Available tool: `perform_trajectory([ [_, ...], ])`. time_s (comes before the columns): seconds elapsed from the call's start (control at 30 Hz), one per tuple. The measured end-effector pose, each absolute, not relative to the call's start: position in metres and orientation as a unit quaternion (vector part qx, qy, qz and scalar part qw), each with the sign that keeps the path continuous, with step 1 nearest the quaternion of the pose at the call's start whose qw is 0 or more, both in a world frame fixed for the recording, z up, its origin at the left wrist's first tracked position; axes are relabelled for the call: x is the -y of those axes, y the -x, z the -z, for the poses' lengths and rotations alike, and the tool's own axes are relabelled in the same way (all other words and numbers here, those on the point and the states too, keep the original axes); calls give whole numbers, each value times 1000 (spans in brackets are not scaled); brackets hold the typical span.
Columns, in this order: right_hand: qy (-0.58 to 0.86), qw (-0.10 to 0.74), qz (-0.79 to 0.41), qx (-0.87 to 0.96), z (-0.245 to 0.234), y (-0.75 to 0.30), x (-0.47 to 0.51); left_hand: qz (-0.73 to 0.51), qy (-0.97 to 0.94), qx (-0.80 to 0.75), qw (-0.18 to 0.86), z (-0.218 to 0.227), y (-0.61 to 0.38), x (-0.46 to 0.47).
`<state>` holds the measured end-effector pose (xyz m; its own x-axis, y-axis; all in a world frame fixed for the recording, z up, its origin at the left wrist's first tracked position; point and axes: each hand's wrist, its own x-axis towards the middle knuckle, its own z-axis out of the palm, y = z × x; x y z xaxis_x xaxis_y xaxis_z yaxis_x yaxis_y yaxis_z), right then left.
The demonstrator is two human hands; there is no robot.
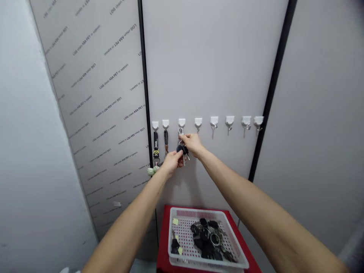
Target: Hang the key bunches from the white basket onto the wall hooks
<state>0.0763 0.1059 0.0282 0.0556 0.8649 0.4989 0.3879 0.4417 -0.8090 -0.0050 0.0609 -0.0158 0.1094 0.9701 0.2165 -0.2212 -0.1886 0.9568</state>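
A bunch of keys (184, 150) with black heads hangs from a metal ring and a carabiner (181, 131) just below the third white hook (182, 122) from the left. My right hand (192, 143) pinches the carabiner near its lower end. Lower down, my left hand (172, 162) has its fingers closed on the black key heads. Whether the carabiner is seated on the hook is too small to tell. Left of my hands, a black strap keychain (156, 144) and a braided black keychain (166, 139) hang from the first two hooks.
Further white hooks (214, 120) run in a row to the right along the wall panel. Below stands a white plastic basket (209, 213) on a red surface (166, 227), holding many black-headed keys (207, 239) and yellow paper slips. Black strips (273, 91) edge the panel.
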Motion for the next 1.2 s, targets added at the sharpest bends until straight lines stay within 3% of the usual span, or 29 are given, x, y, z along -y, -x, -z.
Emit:
perform_trajectory([
  [0.23,495,533,-167,666,-7,-85,-105,-543,-521,-409,516,35,8,-58],
  [0.37,478,538,-129,682,32,-108,-85,-523,-530,-438,503,77,11,-48],
  [0.43,495,462,-153,719,67,-126,-69,-524,-530,-477,466,110,13,-37],
  [0.5,519,322,-204,765,107,-146,-52,-540,-510,-516,428,143,17,-19],
  [0.6,551,138,-216,794,163,-175,-32,-545,-450,-509,491,173,25,15],
  [0.7,597,68,-152,785,195,-189,-21,-490,-425,-425,631,172,34,42],
  [0.8,609,93,-129,777,204,-179,-15,-406,-474,-384,681,163,33,44],
  [0.9,572,175,-178,781,200,-157,-10,-375,-547,-449,599,175,18,25],
  [1.07,532,274,-249,761,190,-153,-10,-322,-697,-546,336,218,-10,3],
  [1.2,601,199,-206,746,194,-178,-15,-256,-772,-533,233,225,-14,9],
])
